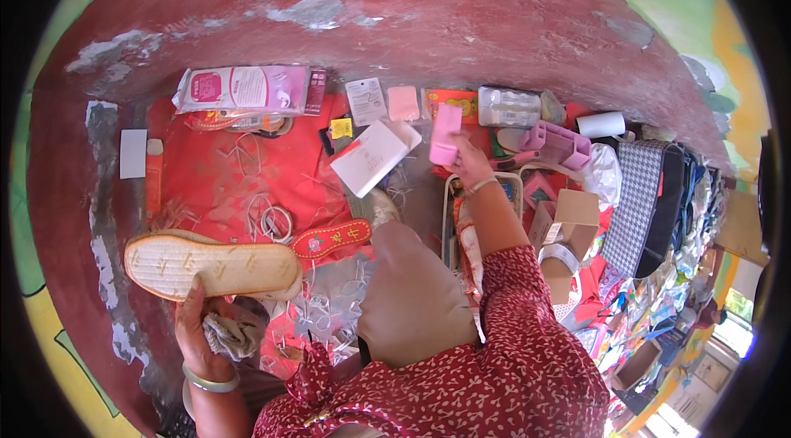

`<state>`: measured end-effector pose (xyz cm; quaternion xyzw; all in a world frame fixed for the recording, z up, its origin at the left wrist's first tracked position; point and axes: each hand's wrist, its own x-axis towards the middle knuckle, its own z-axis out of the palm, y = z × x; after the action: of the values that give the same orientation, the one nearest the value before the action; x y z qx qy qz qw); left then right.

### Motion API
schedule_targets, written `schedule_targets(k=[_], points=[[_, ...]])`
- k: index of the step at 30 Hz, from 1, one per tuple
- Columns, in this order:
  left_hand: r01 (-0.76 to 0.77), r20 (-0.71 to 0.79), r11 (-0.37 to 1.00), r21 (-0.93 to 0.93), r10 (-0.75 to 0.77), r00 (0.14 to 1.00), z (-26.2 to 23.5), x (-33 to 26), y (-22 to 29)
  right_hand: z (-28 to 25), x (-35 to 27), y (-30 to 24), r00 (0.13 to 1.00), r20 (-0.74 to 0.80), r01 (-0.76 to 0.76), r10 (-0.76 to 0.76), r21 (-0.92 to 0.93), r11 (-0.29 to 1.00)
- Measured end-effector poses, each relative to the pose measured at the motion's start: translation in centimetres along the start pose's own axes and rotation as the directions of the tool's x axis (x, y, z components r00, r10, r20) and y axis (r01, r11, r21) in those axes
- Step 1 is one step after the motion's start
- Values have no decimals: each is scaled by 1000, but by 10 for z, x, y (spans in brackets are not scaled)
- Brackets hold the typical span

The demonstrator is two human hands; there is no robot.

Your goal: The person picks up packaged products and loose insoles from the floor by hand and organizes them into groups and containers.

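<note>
**Pale insole (239, 267) in the left hand (191, 327), pink case (446, 123) in the right hand (471, 166)**

Nearest, the left hand grips the pale insole by its near edge, thumb on top, over the left edge of the red cloth (210, 166). A grey rag (235, 337) is bunched beside that hand; whether the fingers hold it too, I cannot tell. Past the insole's right end, a red insole (331, 240) lies near the cloth's right edge, beside coiled white cord (280, 225). Farther out, the right hand grasps the pink case by its near end, to the right of a white box (372, 162). A plastic packet (247, 90) lies along the cloth's far edge.
</note>
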<state>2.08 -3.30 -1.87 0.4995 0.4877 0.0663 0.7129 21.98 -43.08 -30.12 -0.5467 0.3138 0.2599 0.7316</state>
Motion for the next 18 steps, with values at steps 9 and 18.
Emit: schedule_targets(k=[9, 18], points=[[-40, 3, 999, 36, 40, 999, 18, 9, -5, -53, 93, -44, 901, -432, 175, -20, 321, 931], [5, -9, 995, 96, -4, 1000, 24, 24, -11, -81, 149, -30, 771, -619, 262, 148, 521, 812]])
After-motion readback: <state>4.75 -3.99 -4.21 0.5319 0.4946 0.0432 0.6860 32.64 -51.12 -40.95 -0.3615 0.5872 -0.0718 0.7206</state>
